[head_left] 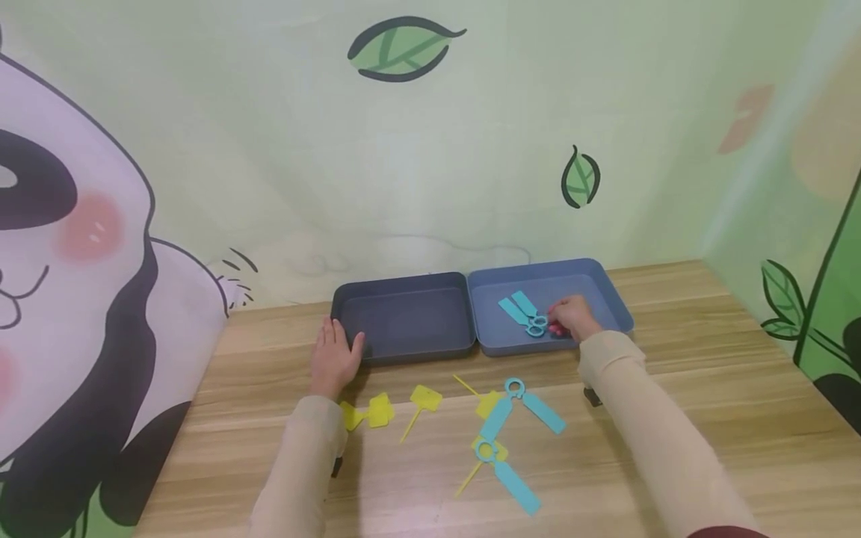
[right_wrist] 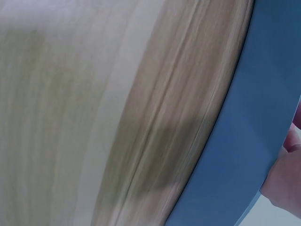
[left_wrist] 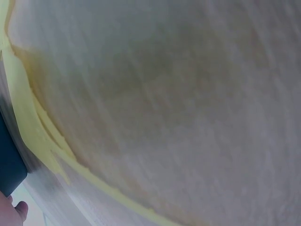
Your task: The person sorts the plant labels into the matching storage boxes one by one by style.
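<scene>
My right hand [head_left: 573, 317] is inside the blue tray [head_left: 486, 348], its fingers curled round a small pinkish-red piece [head_left: 554, 329], mostly hidden by the hand. Just left of it in that tray lie turquoise ring tags [head_left: 514, 311] with long flat tabs. My left hand [head_left: 333, 359] rests with straight fingers against the left side of the dark tray [head_left: 403, 357], thumb at its front corner. In the left wrist view only part of that hand [left_wrist: 10, 213] shows. The right wrist view catches the right hand [right_wrist: 284, 181] beyond the blue wall.
Yellow tie tags [head_left: 427, 399] lie spread on the wooden table [head_left: 417, 486] before the trays, some by my left wrist. More turquoise tags [head_left: 516, 487] overlap yellow ones at front right. Behind the trays rises a printed wall cloth [head_left: 403, 172].
</scene>
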